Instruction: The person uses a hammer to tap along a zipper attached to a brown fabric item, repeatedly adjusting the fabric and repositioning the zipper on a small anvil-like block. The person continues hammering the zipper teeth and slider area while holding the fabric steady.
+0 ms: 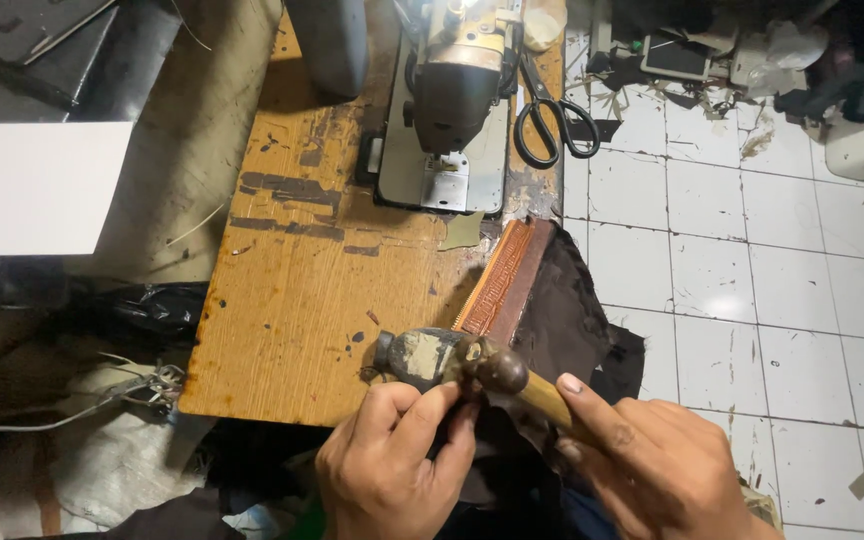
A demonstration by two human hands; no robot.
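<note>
— What did the hands hold?
— The right hand [652, 465] had its grip wrapped round a wooden-handled hammer [507, 378]; the left hand [392, 465] pinched dark leather [422, 355] at the scuffed wooden worktop's [292, 300] edge.

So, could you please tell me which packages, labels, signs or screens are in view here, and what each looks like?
Flat device with a screen: top right on the cluttered floor, rectangular, pale screen in a dark frame.
White sheet or board: left edge, rectangular, plain white; its kind is unclear.
No package or sign can be made out.
</note>
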